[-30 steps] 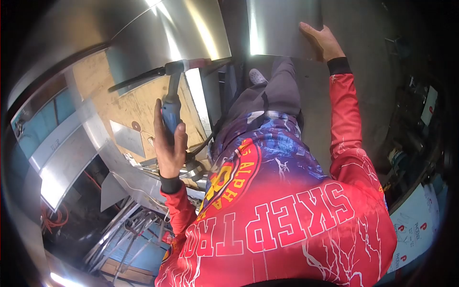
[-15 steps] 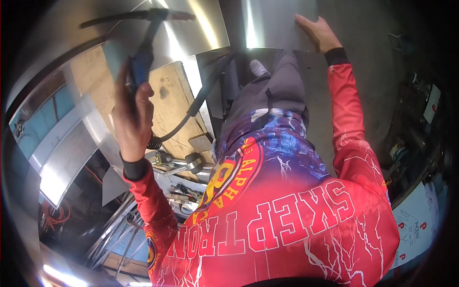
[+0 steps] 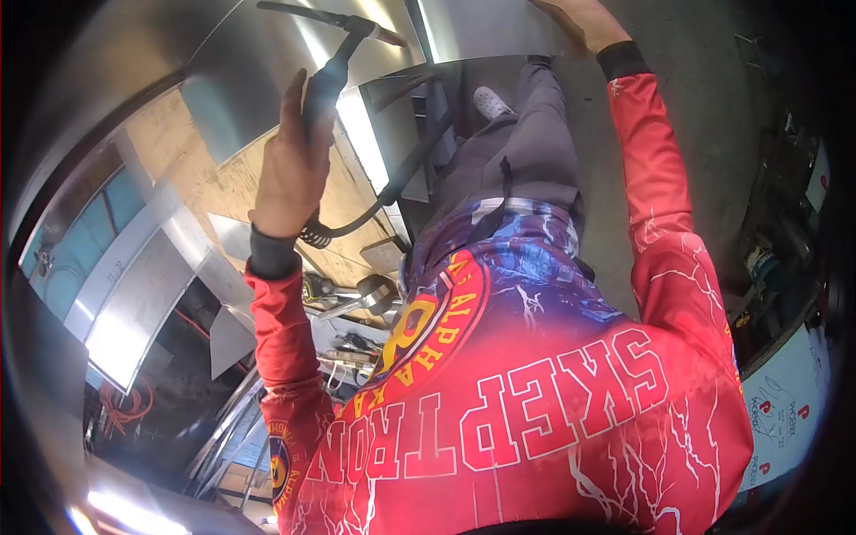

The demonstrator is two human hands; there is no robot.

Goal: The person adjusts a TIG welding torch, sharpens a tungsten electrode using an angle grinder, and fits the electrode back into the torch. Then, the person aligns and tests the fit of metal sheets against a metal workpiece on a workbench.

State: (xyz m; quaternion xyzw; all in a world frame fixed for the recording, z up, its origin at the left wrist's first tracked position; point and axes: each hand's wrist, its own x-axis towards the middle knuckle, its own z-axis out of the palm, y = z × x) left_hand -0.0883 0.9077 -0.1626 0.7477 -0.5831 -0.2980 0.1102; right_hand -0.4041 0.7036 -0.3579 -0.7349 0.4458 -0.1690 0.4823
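Note:
My left hand [image 3: 294,183] is closed round the handle of a TIG welding torch [image 3: 325,89]. The torch's head and long back cap stand over a shiny metal sheet [image 3: 267,53], and its dark cable [image 3: 415,160] trails down to the right. My right hand [image 3: 588,25], cut off by the top of the view, grips the edge of another metal sheet [image 3: 490,36]. Its thumb lies along the sheet, and the other fingers are mostly hidden.
A wooden bench top [image 3: 259,187] lies under the left arm, with a tape measure [image 3: 314,287] and a roll of tape [image 3: 376,292] near its edge. Metal offcuts [image 3: 143,312] and an orange cord [image 3: 125,406] are at the left. Film-covered sheets [image 3: 785,410] stand at the lower right.
My left hand and the torch have moved right and up, with the torch head turning. My right hand has moved up, partly out of view, as the sheet's near edge shifts upward.

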